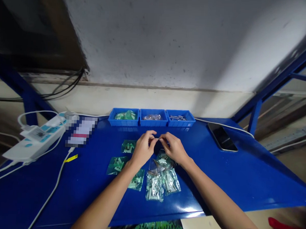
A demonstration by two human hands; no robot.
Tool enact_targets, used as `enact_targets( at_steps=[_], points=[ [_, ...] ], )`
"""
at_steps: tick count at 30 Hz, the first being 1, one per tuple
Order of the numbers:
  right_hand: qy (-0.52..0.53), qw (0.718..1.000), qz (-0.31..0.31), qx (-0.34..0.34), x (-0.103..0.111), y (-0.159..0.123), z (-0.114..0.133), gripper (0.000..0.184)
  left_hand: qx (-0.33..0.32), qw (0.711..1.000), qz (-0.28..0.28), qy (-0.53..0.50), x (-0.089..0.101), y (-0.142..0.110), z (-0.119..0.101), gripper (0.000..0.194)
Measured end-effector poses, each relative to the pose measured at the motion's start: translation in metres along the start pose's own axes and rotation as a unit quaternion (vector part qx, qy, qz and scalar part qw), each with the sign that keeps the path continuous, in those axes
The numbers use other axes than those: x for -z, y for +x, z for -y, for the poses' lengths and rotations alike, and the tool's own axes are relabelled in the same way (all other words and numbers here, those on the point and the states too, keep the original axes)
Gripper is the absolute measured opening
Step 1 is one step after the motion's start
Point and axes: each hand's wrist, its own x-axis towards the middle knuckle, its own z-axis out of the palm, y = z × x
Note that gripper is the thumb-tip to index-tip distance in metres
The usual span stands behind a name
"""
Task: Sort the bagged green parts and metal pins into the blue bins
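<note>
My left hand (142,148) and my right hand (174,148) meet over the middle of the blue table (242,174). Both pinch a small thin part (158,139) between thumb and fingertips; it is too small to name. Below and around the hands lie several small clear bags of white and green parts (162,181), some to the left (117,164) and some under my right wrist.
Three small blue bins (152,117) with parts stand in a row at the table's back. A phone (222,137) lies at the back right with a white cable. A white power strip (39,137) and cables sit at the left. The wall stands close behind.
</note>
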Motion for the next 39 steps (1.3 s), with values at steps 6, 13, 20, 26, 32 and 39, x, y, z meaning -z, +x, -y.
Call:
enact_targets(
  at_steps=[6,13,20,26,32,39],
  points=[
    [-0.011,1.000,-0.002,0.012,0.002,0.001,0.001,0.016,-0.009,0.998,-0.003,0.066,0.002,-0.001,-0.003,0.017],
    [-0.068,0.984,-0.147,0.071,0.033,0.009,0.004,0.018,0.026,0.994,0.041,0.096,-0.006,0.010,-0.005,0.024],
    [-0.159,0.930,-0.283,-0.172,0.070,0.043,-0.040,0.025,0.008,0.946,0.210,0.248,-0.030,0.032,-0.015,0.018],
    [-0.129,0.961,-0.013,-0.243,0.038,0.018,-0.055,0.025,-0.008,0.935,0.230,0.269,-0.033,0.037,-0.010,0.007],
    [-0.005,0.998,0.028,-0.048,0.018,0.001,-0.019,0.020,0.017,0.987,0.137,0.087,-0.004,0.014,0.014,0.009],
    [0.001,0.995,0.083,0.047,0.005,0.001,-0.004,0.009,0.073,0.990,0.110,-0.048,0.009,0.006,0.015,0.020]
  ],
)
